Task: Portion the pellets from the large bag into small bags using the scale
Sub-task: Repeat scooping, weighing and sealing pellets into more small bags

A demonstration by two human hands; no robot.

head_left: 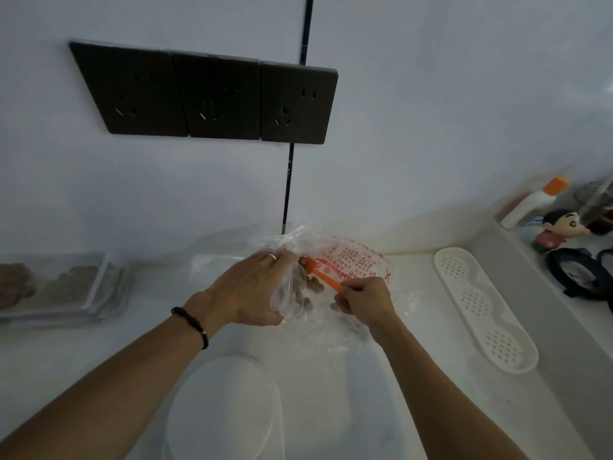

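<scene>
The large clear bag with red print lies against the wall at the middle of the counter. My left hand grips a small clear bag holding brown pellets, right in front of the large bag's mouth. My right hand pinches the handle of an orange scoop, whose head sits among the pellets at the bags' openings. The white round scale stands near the counter's front edge, below my hands.
Flat filled clear bags lie stacked at the far left. A white perforated tray lies at the right. On the raised ledge stand a white bottle with orange cap, a small figurine and a dark object. Black sockets are on the wall.
</scene>
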